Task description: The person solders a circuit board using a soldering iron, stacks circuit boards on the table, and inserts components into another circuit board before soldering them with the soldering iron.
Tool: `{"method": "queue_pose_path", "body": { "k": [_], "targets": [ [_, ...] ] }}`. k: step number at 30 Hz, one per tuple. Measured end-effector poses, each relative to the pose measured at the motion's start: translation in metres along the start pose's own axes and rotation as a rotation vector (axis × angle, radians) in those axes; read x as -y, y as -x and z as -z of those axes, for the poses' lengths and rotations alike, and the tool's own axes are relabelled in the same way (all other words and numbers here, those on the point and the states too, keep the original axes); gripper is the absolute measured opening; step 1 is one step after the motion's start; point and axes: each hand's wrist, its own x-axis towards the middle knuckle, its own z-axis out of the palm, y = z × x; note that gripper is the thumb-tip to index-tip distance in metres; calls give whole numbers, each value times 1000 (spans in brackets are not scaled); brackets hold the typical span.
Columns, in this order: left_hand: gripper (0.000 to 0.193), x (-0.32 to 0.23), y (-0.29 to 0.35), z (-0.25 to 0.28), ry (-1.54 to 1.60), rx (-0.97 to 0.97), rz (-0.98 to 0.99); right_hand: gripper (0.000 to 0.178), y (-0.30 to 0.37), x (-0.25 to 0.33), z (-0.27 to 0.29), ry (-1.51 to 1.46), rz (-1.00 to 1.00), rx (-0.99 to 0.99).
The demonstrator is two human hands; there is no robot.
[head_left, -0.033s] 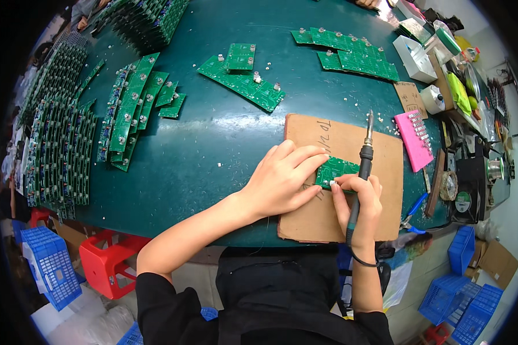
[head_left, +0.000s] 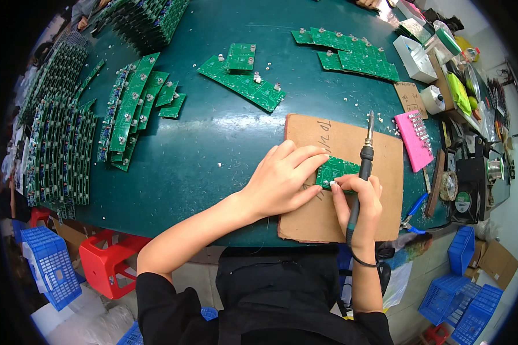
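Dense board stacks far left, looser boards just beside. Left hand next: thumb and index parted, gripping small board at its left edge. That board's flat on cardboard, kinda between both hands. Right hand has fingertips pinched on tiny white bit at board's lower edge, plus iron in same grip, tip up. Pink block and blue cutters over right.

Green table, red stool, pale floor
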Motion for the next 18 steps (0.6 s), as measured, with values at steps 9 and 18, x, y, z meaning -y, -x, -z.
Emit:
{"method": "queue_pose_path", "body": {
  "k": [9, 18],
  "targets": [
    [53, -2, 0, -1, 9, -33, -3, 27, 0, -1, 1, 8, 0, -8],
    [52, -3, 0, -1, 13, -38, 5, 27, -1, 0, 2, -23, -8, 3]
  ]
}}
